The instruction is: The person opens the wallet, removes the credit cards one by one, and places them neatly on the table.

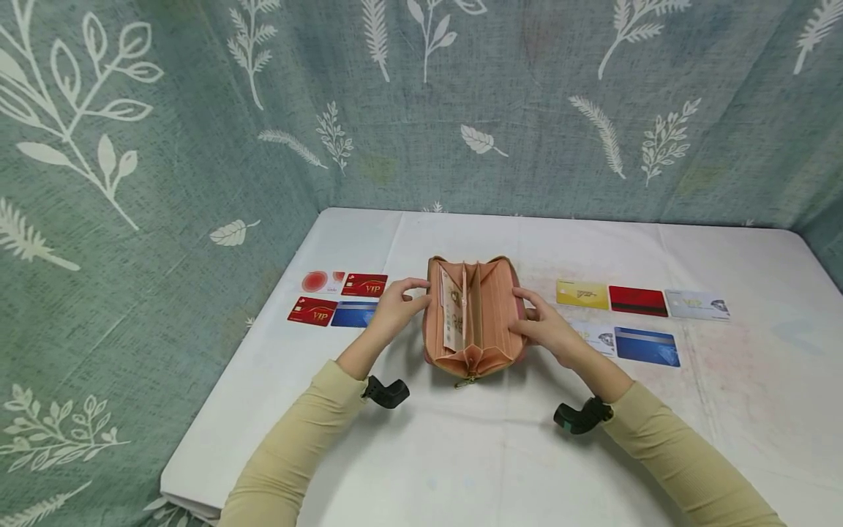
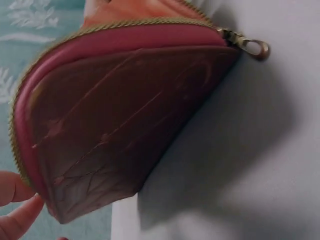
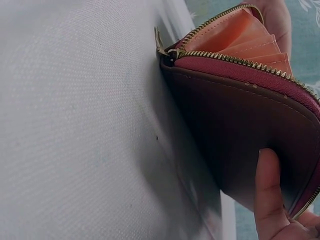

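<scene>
A zip-around wallet (image 1: 497, 307) stands spread on the white table, its salmon-pink pockets facing up. Its outside is brownish with a dark pink edge and brass zip in the left wrist view. A printed paper slip (image 1: 453, 315), like a banknote, sits in its left pocket. My left hand (image 1: 397, 311) pinches the wallet's left edge between thumb and fingers. Across from it, my right hand (image 1: 549, 329) grips the right edge; one finger (image 3: 269, 185) lies along the outer cover. The zip pull (image 2: 255, 48) hangs at the near end.
Left of the wallet lie several cards, among them a red VIP card (image 1: 312, 311) and a blue card (image 1: 354, 314). More cards lie to the right, including a yellow card (image 1: 582, 294), a red card (image 1: 637, 301) and a blue card (image 1: 647, 346). A leaf-patterned curtain (image 1: 408, 146) borders the table.
</scene>
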{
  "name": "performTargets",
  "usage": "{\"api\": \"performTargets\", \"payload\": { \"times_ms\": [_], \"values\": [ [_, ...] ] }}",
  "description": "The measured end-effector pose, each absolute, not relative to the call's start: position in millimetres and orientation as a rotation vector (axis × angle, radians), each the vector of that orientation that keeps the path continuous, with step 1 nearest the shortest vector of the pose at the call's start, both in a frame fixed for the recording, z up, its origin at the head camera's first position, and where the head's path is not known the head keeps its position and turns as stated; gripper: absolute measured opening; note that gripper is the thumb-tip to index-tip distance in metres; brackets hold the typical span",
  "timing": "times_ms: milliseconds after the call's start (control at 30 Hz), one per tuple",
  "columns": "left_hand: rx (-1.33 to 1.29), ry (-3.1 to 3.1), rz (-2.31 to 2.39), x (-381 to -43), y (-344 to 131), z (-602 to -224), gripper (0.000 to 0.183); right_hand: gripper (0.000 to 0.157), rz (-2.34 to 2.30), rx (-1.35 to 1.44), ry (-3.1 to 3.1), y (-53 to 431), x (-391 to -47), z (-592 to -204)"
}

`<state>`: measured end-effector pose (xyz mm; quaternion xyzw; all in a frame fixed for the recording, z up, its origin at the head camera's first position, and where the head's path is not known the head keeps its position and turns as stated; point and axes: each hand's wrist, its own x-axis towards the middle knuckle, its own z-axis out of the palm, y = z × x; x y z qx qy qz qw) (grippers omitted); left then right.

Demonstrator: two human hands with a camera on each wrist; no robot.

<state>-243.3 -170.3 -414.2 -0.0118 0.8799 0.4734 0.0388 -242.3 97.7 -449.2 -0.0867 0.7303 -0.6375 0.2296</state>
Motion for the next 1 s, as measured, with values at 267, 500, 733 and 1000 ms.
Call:
{"api": "performTargets", "payload": {
  "times_ms": [267, 500, 733, 1000],
  "values": [
    [0.128, 2.828, 1.307, -242, -158, -417, 0.025, 0.067, -1.766, -0.245, 1.998, 101, -242, -451],
    [0.105, 2.959, 1.088, -246, -152, -422, 0.024, 0.068, -1.764, -0.247, 1.991, 101, -243, -453],
    [0.042, 3.074, 0.882, -250, -151, -427, 0.032, 0.068, -1.773, -0.265, 1.974, 101, -245, -454],
    [0.03, 3.101, 0.786, -257, -151, -430, 0.016, 0.068, -1.779, -0.273, 1.972, 101, -244, -453]
  ]
}}
